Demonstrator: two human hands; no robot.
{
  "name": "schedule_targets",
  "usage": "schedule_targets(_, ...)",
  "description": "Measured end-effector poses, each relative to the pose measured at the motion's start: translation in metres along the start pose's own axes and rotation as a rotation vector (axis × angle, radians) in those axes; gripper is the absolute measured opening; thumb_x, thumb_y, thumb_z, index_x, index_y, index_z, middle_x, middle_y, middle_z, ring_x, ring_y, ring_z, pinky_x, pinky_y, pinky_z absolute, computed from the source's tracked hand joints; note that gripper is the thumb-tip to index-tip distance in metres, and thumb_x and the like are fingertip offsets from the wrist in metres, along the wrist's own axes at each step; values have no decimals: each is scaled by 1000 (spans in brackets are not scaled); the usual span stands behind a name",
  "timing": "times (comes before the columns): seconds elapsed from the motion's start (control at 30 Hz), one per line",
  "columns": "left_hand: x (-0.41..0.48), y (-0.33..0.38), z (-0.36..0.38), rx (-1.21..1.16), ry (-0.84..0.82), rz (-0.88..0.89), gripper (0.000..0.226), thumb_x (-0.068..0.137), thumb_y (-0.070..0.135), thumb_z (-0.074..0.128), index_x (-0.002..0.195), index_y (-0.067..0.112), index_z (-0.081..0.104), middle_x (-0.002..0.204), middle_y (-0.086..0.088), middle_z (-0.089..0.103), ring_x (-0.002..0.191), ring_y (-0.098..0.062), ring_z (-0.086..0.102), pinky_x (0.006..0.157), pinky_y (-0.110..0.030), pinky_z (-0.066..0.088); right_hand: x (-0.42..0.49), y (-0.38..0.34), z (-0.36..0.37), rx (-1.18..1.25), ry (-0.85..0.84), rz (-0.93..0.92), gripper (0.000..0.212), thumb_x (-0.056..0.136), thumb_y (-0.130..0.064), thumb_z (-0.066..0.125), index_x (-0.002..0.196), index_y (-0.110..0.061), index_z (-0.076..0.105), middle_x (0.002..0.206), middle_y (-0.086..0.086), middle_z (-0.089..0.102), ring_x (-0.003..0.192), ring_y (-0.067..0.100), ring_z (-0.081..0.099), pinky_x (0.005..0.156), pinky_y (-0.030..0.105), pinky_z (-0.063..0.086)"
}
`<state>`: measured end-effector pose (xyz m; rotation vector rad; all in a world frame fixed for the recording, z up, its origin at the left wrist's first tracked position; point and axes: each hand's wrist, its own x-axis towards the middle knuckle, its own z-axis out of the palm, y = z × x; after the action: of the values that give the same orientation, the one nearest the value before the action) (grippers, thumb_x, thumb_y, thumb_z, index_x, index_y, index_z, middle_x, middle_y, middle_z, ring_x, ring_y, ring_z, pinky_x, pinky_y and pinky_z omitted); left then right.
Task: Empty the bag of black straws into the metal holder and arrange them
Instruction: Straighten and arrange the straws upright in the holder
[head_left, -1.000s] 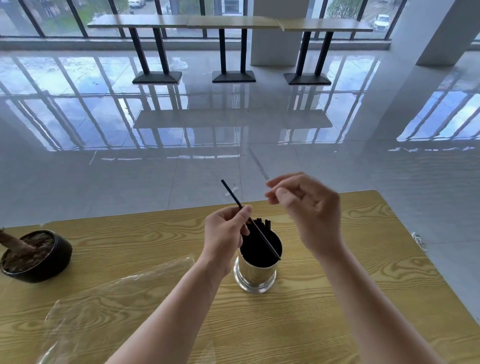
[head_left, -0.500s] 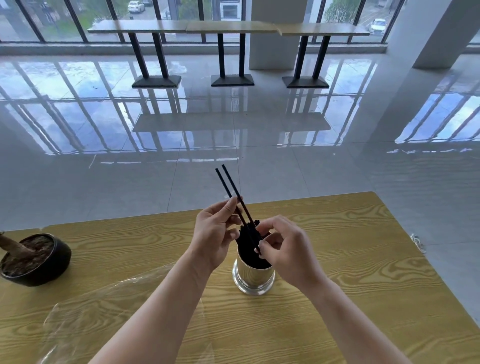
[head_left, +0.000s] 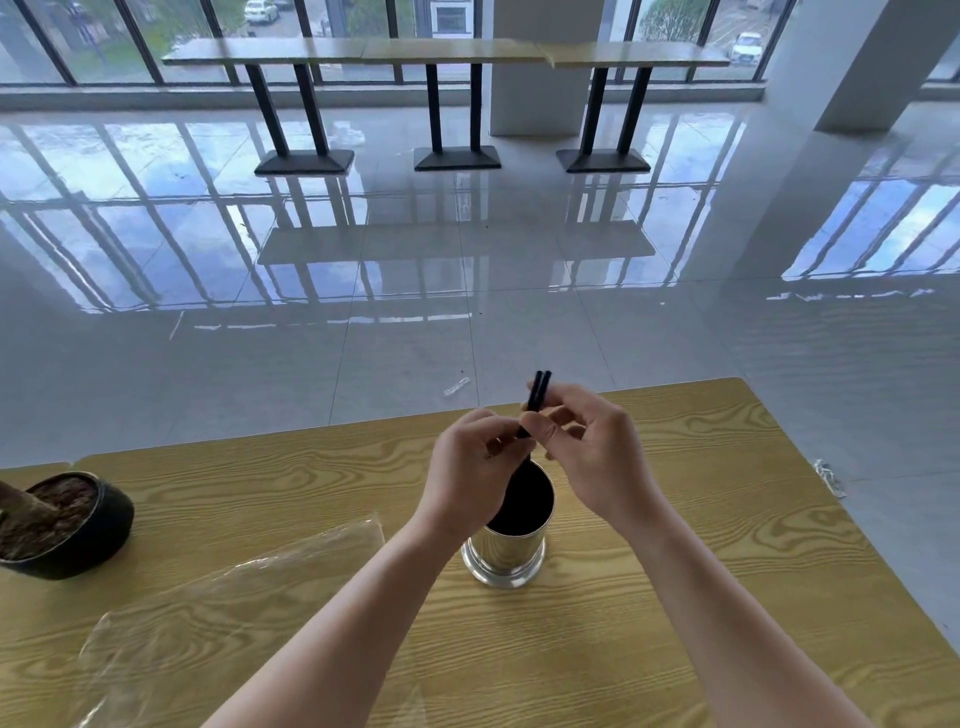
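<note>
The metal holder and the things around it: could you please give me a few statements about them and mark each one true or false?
1. The metal holder stands upright on the wooden table. True.
2. The clear plastic bag is held in the left hand. False: it lies flat on the table, to the left of the holder, and no hand touches it.
3. Two black straws stick up between the fingers, above the holder. True.
4. The right hand rests flat on the table. False: it is raised above the holder, pinching the straws, with the left hand close beside it.
5. The dark plant pot stands to the right of the holder. False: it is near the table's left edge.
</note>
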<state>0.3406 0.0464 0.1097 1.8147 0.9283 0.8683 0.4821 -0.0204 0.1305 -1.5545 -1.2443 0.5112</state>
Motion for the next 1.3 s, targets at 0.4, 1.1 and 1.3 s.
schedule_targets(0.4,-46,-46,-15,229,244,-175,37,76,29,83,105,26,61,77,4,59,71,-10,57,63,-25,44,-24,47,22,-227,-38,250,10,88,-20,75,83,-28,72,65,-7,72,48,5,68,56,41,61)
schedule_targets(1.1,-14,-53,-4,119,169,-295,23,78,22,84,100,23,78,67,11,67,64,7,61,61,-6,45,1,55,28,-470,-113,126,54,86,-28,76,137,-23,59,114,-5,66,74,3,59,74,23,48)
schedule_targets(1.3,-12,-54,1,157,161,-225,24,82,18,79,106,22,77,70,14,67,69,0,63,65,-11,48,1,56,35,-621,-185,-26,47,91,-18,71,136,-11,61,123,4,68,112,25,63,92,31,51)
